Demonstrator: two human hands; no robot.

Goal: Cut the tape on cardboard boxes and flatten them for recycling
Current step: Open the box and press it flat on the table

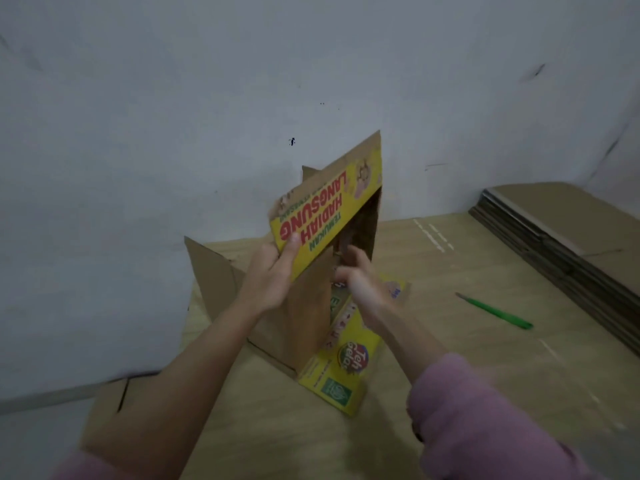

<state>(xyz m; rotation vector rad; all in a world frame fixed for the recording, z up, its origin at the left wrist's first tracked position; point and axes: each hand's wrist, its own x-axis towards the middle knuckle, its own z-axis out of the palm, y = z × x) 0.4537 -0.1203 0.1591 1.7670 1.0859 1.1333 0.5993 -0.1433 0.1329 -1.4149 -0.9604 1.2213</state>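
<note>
A yellow printed cardboard box (pixel 325 216) stands tilted on the floor in the middle of the view, its flaps spread open. My left hand (pixel 273 271) grips the edge of the raised yellow flap, thumb on the printed side. My right hand (pixel 360 275) is blurred at the box's open mouth with fingers loosely curled; whether it holds the cardboard is unclear. A green-handled cutter (pixel 495 310) lies on the floor to the right, apart from both hands.
Flattened brown cardboard sheets (pixel 485 341) cover the floor under the box. A stack of flattened boxes (pixel 561 230) lies at the right against the wall. A white wall (pixel 207 116) rises close behind the box.
</note>
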